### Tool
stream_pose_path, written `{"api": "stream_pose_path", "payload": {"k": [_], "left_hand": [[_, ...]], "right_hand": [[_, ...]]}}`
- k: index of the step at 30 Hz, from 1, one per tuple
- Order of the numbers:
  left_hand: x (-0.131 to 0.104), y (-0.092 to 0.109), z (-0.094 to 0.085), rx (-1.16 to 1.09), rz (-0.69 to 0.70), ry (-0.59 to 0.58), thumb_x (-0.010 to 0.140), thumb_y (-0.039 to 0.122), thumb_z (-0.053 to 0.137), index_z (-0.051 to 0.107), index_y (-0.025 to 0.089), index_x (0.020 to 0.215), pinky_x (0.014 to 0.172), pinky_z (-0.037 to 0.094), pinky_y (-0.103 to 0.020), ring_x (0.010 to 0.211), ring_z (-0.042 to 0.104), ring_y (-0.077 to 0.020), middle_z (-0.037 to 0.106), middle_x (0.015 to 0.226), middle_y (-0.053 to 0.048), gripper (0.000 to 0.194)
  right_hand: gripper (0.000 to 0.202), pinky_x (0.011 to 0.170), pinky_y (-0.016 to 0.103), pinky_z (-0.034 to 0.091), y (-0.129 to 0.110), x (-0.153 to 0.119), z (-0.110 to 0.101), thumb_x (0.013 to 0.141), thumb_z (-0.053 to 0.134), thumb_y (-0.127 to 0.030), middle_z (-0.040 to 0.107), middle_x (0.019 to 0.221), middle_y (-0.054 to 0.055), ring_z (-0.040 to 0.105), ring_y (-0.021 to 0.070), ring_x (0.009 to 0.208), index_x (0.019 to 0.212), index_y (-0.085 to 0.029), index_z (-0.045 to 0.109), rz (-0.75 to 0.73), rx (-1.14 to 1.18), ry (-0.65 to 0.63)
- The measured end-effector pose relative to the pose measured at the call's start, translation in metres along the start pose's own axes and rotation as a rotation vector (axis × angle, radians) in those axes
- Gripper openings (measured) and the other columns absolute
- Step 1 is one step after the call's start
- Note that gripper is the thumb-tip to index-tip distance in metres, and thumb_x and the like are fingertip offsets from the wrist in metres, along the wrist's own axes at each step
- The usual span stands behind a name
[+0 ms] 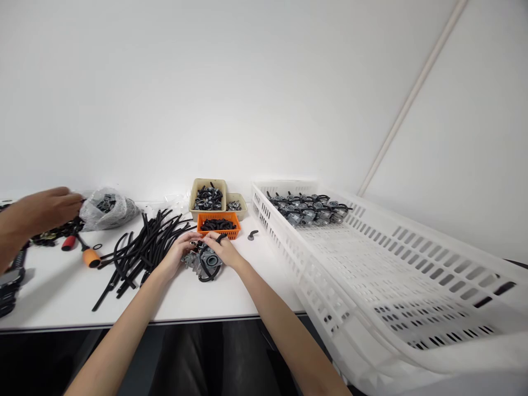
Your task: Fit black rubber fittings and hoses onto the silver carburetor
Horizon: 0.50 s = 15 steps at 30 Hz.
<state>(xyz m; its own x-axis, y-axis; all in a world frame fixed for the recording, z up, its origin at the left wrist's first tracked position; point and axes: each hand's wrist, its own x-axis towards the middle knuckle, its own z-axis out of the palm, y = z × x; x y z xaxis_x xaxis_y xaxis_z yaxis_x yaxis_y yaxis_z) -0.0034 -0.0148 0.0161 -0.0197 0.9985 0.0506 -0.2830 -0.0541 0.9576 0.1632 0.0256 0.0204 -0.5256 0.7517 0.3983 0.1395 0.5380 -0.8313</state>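
A grey metal carburetor (210,260) with a black hose looped round it rests on the table in front of me. My left hand (180,254) is closed on its left side. With fingers bent over the top and right side, my right hand (221,248) grips the same carburetor. The fingertips of both hands come close together at its far edge, and what lies under them is hidden. Just beyond is an orange basket (236,233) of small black parts. A small part with a black lever (252,235) lies to the right.
Black hoses (150,247) lie piled on the left, near screwdrivers with orange (91,257) and red (68,242) handles. Behind are a plastic bag (95,217) of parts and beige bins (192,204). A white crate (350,275) holds several carburetors (307,212). Another person's hand (53,206) reaches in.
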Motion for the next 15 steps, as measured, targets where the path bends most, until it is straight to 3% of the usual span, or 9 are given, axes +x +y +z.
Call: {"api": "stream_pose_path", "payload": {"k": [15], "left_hand": [[-0.0006, -0.0001, -0.0005, 0.001, 0.009, -0.019, 0.053, 0.016, 0.061, 0.070, 0.017, 0.090, 0.062, 0.042, -0.026, 0.079, 0.061, -0.0198, 0.070, 0.092, -0.006, 0.038]], "right_hand": [[0.026, 0.081, 0.029, 0.040, -0.0005, -0.0005, -0.0007, 0.090, 0.048, -0.041, 0.056, 0.079, 0.000, 0.052, 0.0153, 0.080, 0.081, -0.019, 0.058, -0.006, -0.008, -0.004]]}}
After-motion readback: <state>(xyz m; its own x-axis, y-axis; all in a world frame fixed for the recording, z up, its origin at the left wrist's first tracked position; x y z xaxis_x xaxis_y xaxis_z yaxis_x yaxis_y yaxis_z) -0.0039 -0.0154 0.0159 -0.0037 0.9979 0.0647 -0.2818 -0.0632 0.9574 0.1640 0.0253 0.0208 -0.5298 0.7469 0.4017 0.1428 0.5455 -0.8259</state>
